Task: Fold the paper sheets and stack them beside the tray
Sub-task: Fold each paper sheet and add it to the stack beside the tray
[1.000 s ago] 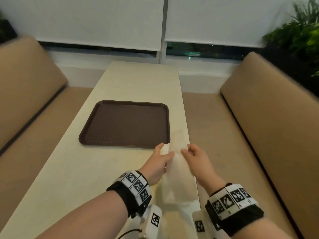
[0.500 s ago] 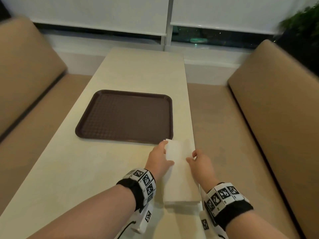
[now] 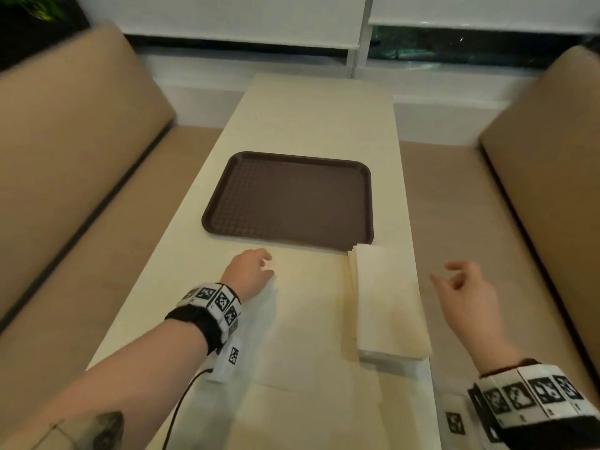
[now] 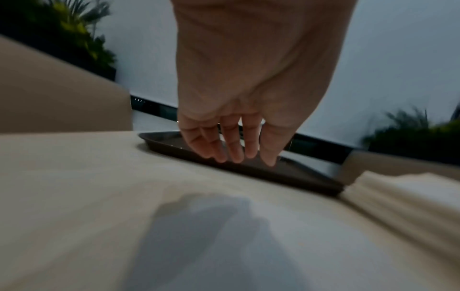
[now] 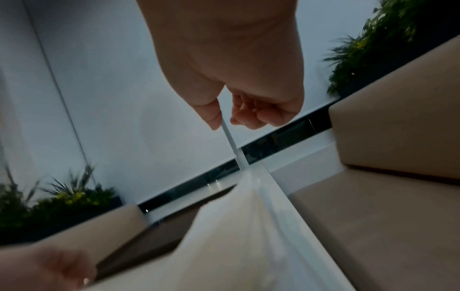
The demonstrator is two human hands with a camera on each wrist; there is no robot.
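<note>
A stack of folded white paper sheets (image 3: 386, 297) lies along the table's right edge, its far end at the front right corner of the brown tray (image 3: 289, 196). The stack also shows in the wrist views (image 4: 410, 196) (image 5: 236, 236). A large unfolded sheet (image 3: 308, 336) lies flat on the table left of the stack. My left hand (image 3: 264, 264) is over that sheet's far left corner, fingers straight and empty (image 4: 246, 157); I cannot tell if it touches. My right hand (image 3: 454, 277) hangs right of the stack, beyond the table edge, fingers loosely curled and holding nothing (image 5: 225, 123).
The cream table (image 3: 311, 118) runs away from me between two tan bench seats (image 3: 81, 151) (image 3: 545, 164). A window with white blinds (image 3: 246, 17) closes the far end. Plants (image 5: 398, 39) stand behind the benches.
Both hands have let go of the folded sheet, which now lies on the stack. The left hand moved left over the flat sheet; the right hand moved right, past the table edge.
</note>
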